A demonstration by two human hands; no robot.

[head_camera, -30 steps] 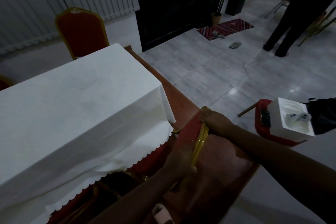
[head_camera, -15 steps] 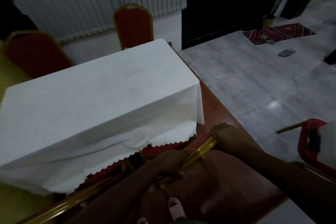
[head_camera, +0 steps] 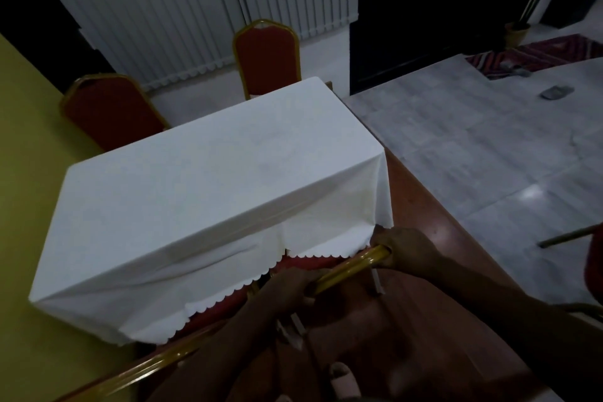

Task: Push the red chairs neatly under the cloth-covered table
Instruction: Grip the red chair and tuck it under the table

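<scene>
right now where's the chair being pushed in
In the head view the near chair sits low and centre-right at the table's near edge, its gold top rail gripped by the left hand and right hand, just below the cloth's scalloped hem.

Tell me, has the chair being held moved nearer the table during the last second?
Yes. The chair's gold top rail, gripped by both hands, now sits right at the tablecloth's scalloped hem; earlier it stood clear of it.

A single head-worn wide-angle camera looks steeply down and forward from close above the near edge of the cloth-covered desk (head_camera: 202,192), toward the far blinds (head_camera: 182,3).
</scene>
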